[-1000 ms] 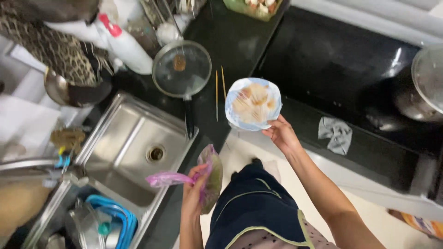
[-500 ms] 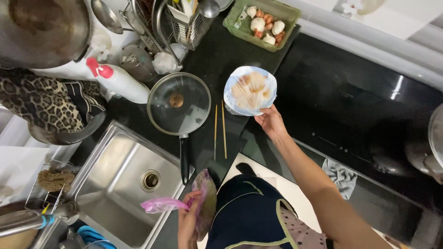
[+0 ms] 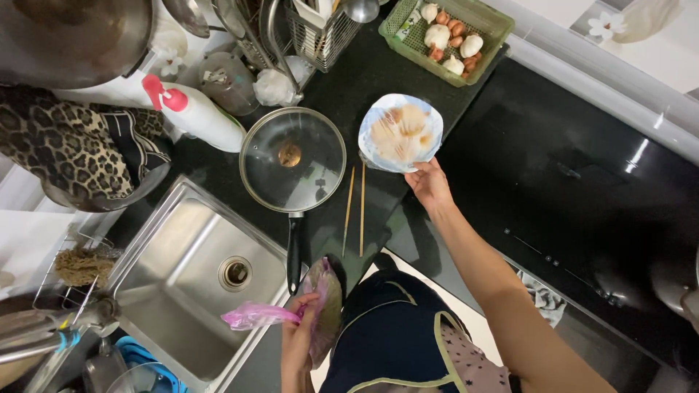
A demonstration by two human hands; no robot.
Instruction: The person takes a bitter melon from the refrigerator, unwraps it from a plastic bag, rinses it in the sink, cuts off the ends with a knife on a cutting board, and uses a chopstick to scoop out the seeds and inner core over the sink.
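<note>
My right hand (image 3: 429, 185) grips the near edge of a round white and blue plate (image 3: 400, 132) with pale food on it, held over the black counter. My left hand (image 3: 298, 338) is low by my apron at the counter's front edge, closed on a crumpled pink and clear plastic bag (image 3: 273, 311). A pan with a glass lid (image 3: 293, 160) and a long black handle lies between the two hands. Beside it, a pair of wooden chopsticks (image 3: 355, 211) rests on the counter.
A steel sink (image 3: 186, 284) is at the lower left. A white spray bottle with a pink top (image 3: 193, 111) and a dish rack (image 3: 320, 25) stand behind the pan. A green basket of eggs (image 3: 451, 38) sits at the back. The black cooktop (image 3: 575, 182) fills the right.
The view has shifted so the counter sits lower in frame. My right hand has carried the plate farther out over the counter toward the green basket. My left hand still holds the bag.
</note>
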